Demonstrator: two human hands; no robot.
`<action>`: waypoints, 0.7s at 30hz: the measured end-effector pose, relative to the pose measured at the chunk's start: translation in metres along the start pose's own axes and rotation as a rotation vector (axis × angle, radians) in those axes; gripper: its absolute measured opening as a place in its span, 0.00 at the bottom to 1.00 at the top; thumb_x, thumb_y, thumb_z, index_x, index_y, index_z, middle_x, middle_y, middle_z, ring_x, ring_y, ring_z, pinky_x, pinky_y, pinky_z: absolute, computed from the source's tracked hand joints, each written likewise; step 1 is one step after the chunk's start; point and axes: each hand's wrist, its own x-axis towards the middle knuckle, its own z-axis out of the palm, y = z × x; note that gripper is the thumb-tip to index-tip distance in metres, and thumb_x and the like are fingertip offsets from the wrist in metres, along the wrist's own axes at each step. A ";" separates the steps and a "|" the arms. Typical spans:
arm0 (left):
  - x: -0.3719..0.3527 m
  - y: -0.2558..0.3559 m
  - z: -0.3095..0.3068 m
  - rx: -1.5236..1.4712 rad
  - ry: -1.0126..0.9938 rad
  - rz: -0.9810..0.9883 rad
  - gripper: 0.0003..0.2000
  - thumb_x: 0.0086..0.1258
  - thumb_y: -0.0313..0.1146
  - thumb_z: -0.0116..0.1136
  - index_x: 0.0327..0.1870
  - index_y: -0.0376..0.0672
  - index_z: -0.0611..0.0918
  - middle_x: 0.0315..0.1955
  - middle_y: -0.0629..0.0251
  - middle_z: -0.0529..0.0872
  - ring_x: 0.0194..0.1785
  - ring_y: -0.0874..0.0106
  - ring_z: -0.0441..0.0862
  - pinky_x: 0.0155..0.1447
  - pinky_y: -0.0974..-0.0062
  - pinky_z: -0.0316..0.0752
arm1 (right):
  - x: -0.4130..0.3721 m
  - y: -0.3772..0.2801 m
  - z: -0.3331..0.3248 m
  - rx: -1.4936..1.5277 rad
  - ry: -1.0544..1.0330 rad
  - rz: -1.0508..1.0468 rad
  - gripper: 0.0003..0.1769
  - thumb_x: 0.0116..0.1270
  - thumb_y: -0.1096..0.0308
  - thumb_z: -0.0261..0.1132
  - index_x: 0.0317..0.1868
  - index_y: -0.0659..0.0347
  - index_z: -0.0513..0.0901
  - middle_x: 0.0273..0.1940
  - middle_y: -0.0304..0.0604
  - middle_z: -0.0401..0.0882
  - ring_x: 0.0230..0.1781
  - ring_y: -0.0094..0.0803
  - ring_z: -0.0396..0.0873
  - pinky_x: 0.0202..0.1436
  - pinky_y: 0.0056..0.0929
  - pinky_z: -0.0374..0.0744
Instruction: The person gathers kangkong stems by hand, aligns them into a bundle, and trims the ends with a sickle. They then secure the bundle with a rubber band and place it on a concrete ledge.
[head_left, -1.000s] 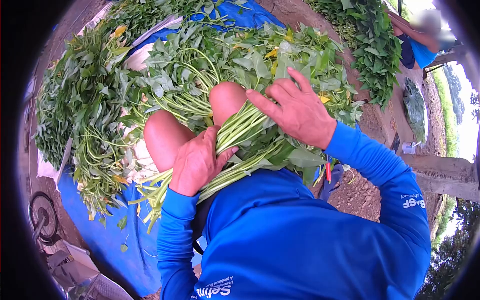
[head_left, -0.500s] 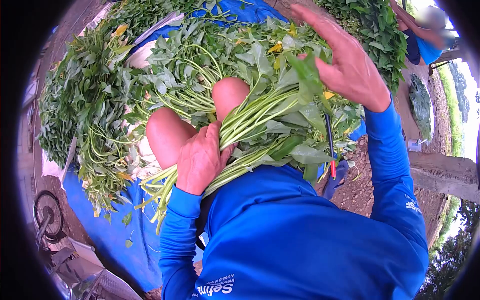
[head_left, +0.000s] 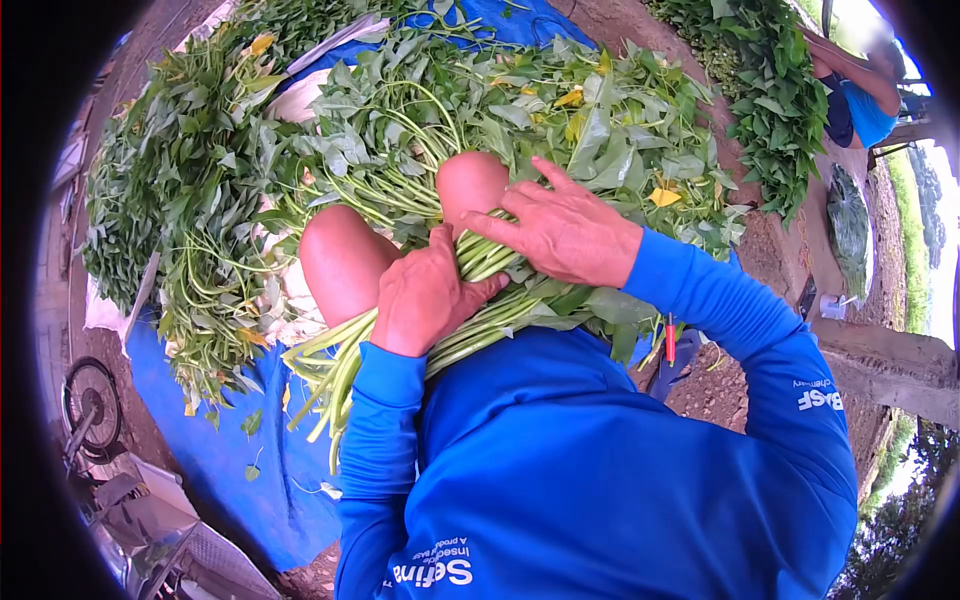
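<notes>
A bundle of long green stems point(head_left: 345, 360) with broad leaves lies across my lap, its cut ends pointing to the lower left. My left hand point(head_left: 428, 290) is wrapped round the stems near the middle. Just to the right, my right hand point(head_left: 565, 228) rests over the same bundle, fingers apart and slightly bent, touching its upper side by my knee. Leafy greens point(head_left: 400, 110) with a few yellow leaves are heaped in front of my knees. A thin red-tipped tool point(head_left: 670, 340) shows beside the leaves at my right.
A blue tarp point(head_left: 220, 430) spreads under the heaps. More greens point(head_left: 165, 200) are piled at the left and another row point(head_left: 775, 110) at the upper right. A person point(head_left: 865, 95) is at the far upper right. A wheel point(head_left: 92, 408) stands at lower left, a wooden beam point(head_left: 890, 360) at right.
My right hand has come down and left from above the leaves onto the stems. My left hand still grips the bundle and has shifted slightly right.
</notes>
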 end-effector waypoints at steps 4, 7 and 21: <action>0.004 0.000 0.006 -0.022 -0.043 -0.038 0.37 0.69 0.58 0.76 0.63 0.31 0.81 0.34 0.41 0.92 0.43 0.44 0.92 0.49 0.49 0.84 | -0.050 0.050 -0.020 -0.156 -0.052 0.174 0.64 0.57 0.62 0.84 0.90 0.36 0.57 0.82 0.49 0.66 0.86 0.55 0.62 0.87 0.68 0.61; 0.005 0.004 0.004 0.002 0.016 -0.033 0.35 0.69 0.57 0.75 0.62 0.32 0.82 0.35 0.42 0.92 0.43 0.44 0.92 0.48 0.48 0.84 | -0.094 0.117 -0.017 -0.611 -0.100 0.403 0.64 0.60 0.62 0.83 0.91 0.38 0.53 0.87 0.49 0.60 0.89 0.56 0.57 0.85 0.71 0.63; -0.010 0.007 0.003 0.007 0.064 0.059 0.35 0.67 0.55 0.78 0.62 0.34 0.82 0.39 0.43 0.93 0.43 0.45 0.92 0.48 0.48 0.85 | -0.049 0.020 0.006 -0.217 0.130 0.095 0.42 0.68 0.70 0.70 0.84 0.43 0.72 0.70 0.41 0.79 0.78 0.47 0.72 0.85 0.66 0.63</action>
